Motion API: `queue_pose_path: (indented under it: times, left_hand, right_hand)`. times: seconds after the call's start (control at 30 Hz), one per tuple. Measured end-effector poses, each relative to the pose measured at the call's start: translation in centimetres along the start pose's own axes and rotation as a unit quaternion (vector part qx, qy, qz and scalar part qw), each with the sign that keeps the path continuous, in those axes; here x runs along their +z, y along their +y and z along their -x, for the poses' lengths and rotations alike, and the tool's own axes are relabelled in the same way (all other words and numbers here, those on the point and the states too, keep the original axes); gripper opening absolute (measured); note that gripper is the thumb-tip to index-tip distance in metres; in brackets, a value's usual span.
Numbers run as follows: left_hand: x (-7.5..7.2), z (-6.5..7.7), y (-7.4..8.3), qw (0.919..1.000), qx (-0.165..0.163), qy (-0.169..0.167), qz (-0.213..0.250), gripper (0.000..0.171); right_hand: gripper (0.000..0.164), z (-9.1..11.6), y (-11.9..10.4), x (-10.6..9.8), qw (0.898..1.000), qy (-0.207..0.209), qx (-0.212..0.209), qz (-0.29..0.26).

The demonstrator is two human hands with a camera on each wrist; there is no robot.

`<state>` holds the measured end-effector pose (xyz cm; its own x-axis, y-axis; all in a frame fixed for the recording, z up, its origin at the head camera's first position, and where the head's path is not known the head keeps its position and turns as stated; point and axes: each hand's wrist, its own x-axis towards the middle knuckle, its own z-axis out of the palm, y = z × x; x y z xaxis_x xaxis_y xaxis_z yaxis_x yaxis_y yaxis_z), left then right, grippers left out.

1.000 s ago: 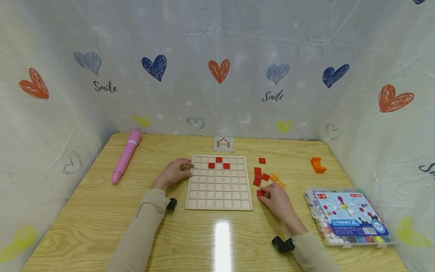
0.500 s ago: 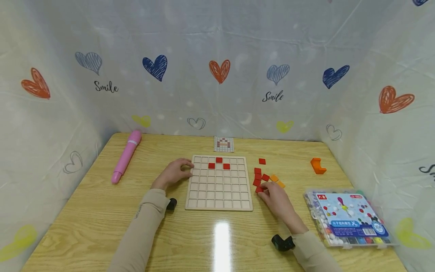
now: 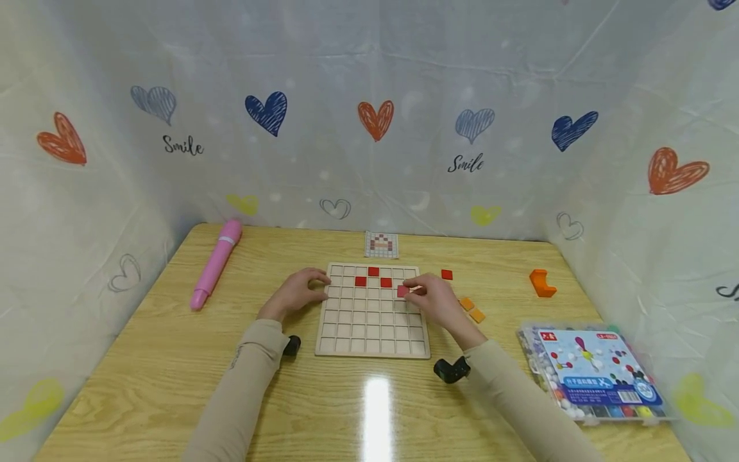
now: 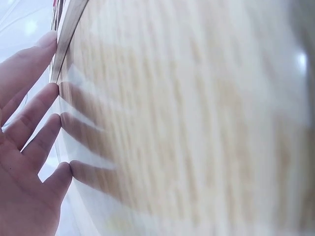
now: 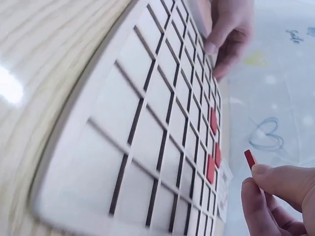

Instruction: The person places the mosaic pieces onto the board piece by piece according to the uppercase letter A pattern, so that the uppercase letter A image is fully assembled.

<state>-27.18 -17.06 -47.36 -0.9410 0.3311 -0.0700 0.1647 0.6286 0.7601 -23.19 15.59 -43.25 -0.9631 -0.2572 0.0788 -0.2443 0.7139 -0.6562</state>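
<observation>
My right hand (image 3: pixel 435 298) pinches a square red tile (image 3: pixel 402 291) between thumb and fingers, over the right part of the wooden grid board (image 3: pixel 365 327). In the right wrist view this tile (image 5: pixel 250 158) is tilted and raised off the board. My left hand (image 3: pixel 296 294) rests at the board's left edge. Its fingers (image 4: pixel 37 142) are spread and fairly straight, with fingertips on the table and along the board's side. Three red tiles lie in the board's upper cells, one in the top row (image 3: pixel 373 271) and two in the row below.
Behind the board lies a small pattern card (image 3: pixel 382 245). To the right are a red tile (image 3: pixel 447 274), two orange tiles (image 3: pixel 476 315), an orange U-shaped piece (image 3: pixel 541 283) and a clear box of coloured beads (image 3: pixel 600 375). A pink wand (image 3: pixel 216 264) lies at left.
My right hand has lifted a red tile from the loose pile and carried it left and up over the board. The left hand has stayed in place.
</observation>
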Motion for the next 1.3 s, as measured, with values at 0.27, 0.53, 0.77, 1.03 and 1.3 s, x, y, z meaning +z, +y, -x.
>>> queue_pose_path:
  times: [0.27, 0.53, 0.77, 1.03, 1.3]
  left_hand:
    - [0.1, -0.3, -0.3, 0.9999, 0.005, 0.004, -0.011, 0.031]
    - [0.1, -0.3, 0.0, 0.9999, 0.005, 0.000, -0.013, 0.031]
    - [0.0, -0.4, 0.0, 0.9998, 0.009, 0.004, -0.016, 0.031]
    - [-0.1, -0.2, -0.1, 0.9999, 0.006, 0.002, -0.015, 0.031]
    - [-0.2, -0.3, 0.1, 0.9997, 0.011, 0.001, -0.022, 0.031]
  right_hand:
    - [0.029, -3.2, -1.6, 4.1, 0.997, -0.050, -0.046, 0.022]
    - [0.028, -5.3, -3.1, 7.0, 0.998, -0.063, -0.013, -0.019]
    - [0.024, -6.4, -3.8, 8.6, 0.996, -0.074, -0.044, -0.008]
    - [0.022, -6.5, -4.5, 8.8, 0.994, -0.086, -0.064, 0.022]
    - [0.021, -6.6, -4.5, 9.0, 0.993, -0.081, -0.074, 0.033]
